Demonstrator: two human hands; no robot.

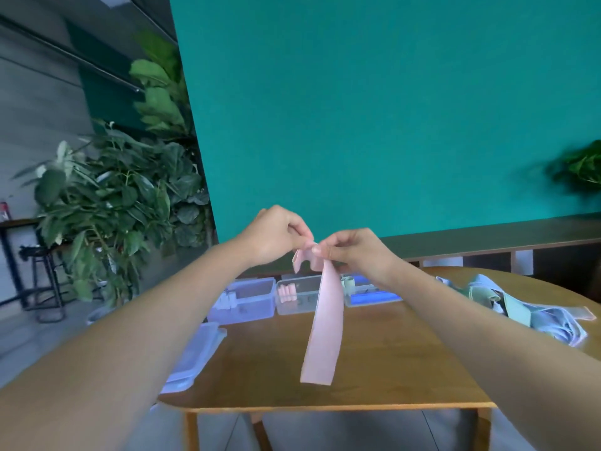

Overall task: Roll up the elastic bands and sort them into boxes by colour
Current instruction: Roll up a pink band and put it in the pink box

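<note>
A long pink elastic band (325, 323) hangs down over the wooden table (374, 369). My left hand (276, 236) and my right hand (354, 252) both pinch its top end, held up in the air, fingertips almost touching. Behind the band stand three clear plastic boxes: the left box (250, 297) holds white rolls, the middle box (297, 296) holds pink rolls, the right box (370, 292) holds a green roll. A heap of loose bands (520, 307), green, pale blue and pink, lies at the table's right.
Clear box lids (192, 359) lie stacked at the table's left edge. A teal wall (374, 109) and a low shelf (487, 245) stand behind the table. Large leafy plants (113, 196) and a black stool (42, 281) are at the left.
</note>
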